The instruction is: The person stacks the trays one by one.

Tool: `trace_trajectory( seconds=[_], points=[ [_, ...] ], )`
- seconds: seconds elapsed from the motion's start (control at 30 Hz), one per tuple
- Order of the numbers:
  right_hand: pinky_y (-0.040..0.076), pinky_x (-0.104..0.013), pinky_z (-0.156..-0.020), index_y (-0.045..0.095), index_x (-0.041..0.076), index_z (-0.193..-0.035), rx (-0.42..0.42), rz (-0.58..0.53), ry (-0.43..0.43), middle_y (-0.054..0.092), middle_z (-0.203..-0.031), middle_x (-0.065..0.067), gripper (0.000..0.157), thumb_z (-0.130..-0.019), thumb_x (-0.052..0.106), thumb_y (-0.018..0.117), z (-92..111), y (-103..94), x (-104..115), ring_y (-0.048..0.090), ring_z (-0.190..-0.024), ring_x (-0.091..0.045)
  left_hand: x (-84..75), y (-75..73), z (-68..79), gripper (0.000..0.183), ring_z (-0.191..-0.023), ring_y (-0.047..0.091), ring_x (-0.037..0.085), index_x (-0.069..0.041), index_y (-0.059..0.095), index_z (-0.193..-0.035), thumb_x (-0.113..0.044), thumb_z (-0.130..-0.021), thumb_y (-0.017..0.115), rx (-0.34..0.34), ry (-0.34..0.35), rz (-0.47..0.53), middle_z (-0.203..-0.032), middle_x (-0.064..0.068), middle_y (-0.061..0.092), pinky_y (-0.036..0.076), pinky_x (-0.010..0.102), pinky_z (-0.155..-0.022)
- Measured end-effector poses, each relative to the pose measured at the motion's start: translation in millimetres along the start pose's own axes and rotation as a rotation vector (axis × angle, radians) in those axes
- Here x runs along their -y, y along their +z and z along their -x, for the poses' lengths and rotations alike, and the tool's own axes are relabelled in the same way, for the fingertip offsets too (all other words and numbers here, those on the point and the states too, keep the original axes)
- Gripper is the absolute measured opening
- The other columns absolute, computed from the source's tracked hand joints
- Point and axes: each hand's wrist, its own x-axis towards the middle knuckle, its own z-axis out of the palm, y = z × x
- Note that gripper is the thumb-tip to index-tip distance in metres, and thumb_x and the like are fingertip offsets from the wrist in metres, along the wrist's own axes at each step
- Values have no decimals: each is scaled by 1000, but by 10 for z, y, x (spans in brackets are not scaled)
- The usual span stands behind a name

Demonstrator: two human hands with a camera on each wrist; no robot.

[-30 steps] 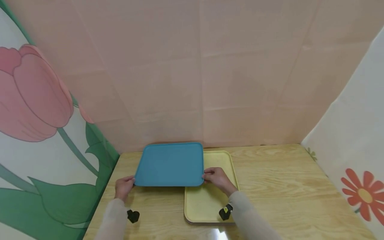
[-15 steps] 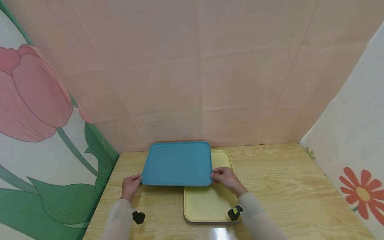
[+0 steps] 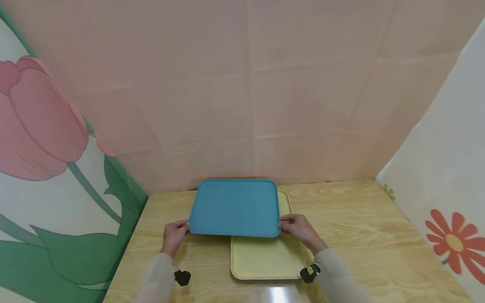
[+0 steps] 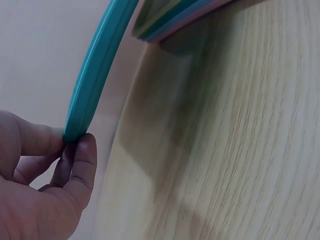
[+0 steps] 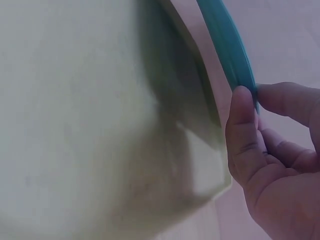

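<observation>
A blue rectangular tray [image 3: 235,208] is held up between both hands, its near edge raised above the table. My left hand [image 3: 174,236] pinches its near left corner, thumb and fingers on either side of the rim [image 4: 92,80]. At the near right corner my right hand [image 3: 302,230] pinches the rim [image 5: 231,50] in the same way. Beneath lies a yellow tray [image 3: 267,263], partly covered by the blue one. In the left wrist view it tops a stack of trays [image 4: 175,20] with differently coloured edges.
The wooden table [image 3: 363,235] runs on both sides of the stack. A pinkish backdrop [image 3: 250,105] rises at its back edge. Flower-printed sheets stand at the left [image 3: 41,126] and right [image 3: 447,168]. Small black devices [image 3: 182,277] sit at the wrists.
Both hands have carried the blue tray to the right, so that it covers more of the yellow tray's far part. The grip on both corners stays the same.
</observation>
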Motion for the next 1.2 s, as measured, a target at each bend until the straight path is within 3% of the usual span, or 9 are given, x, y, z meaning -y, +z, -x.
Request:
trace_trajectory(
  seconds=[0.27,0.63,1.0,1.2],
  points=[
    [60,-37,-77,57,-21,-116,-15,11,2,68,-99,-19,34,-92,-1,67,90,-183,-120,68,-81,-20,5,166,79,25,-96,68,25,13,67,-117,0,-95,63,24,33,-27,-115,29,67,58,44,-87],
    [61,-35,-77,55,-24,-118,-17,22,-6,68,-102,-21,35,-93,-1,66,259,-394,-202,69,-86,-23,-9,354,182,24,-86,68,17,15,67,-113,2,-94,65,71,53,46,-108,28,69,59,42,-83],
    [60,-34,-79,55,-23,-119,-42,82,20,68,-105,-22,37,-93,2,67,404,-582,-298,68,-93,-25,0,535,299,24,-83,68,16,18,66,-112,4,-92,66,122,68,75,-102,28,69,60,34,-77],
    [60,-34,-80,56,-22,-119,-52,103,45,67,-107,-23,37,-93,2,66,463,-642,-347,67,-95,-25,41,621,328,24,-85,69,20,18,66,-110,4,-91,67,136,77,87,-103,30,69,61,38,-78]
  ],
)
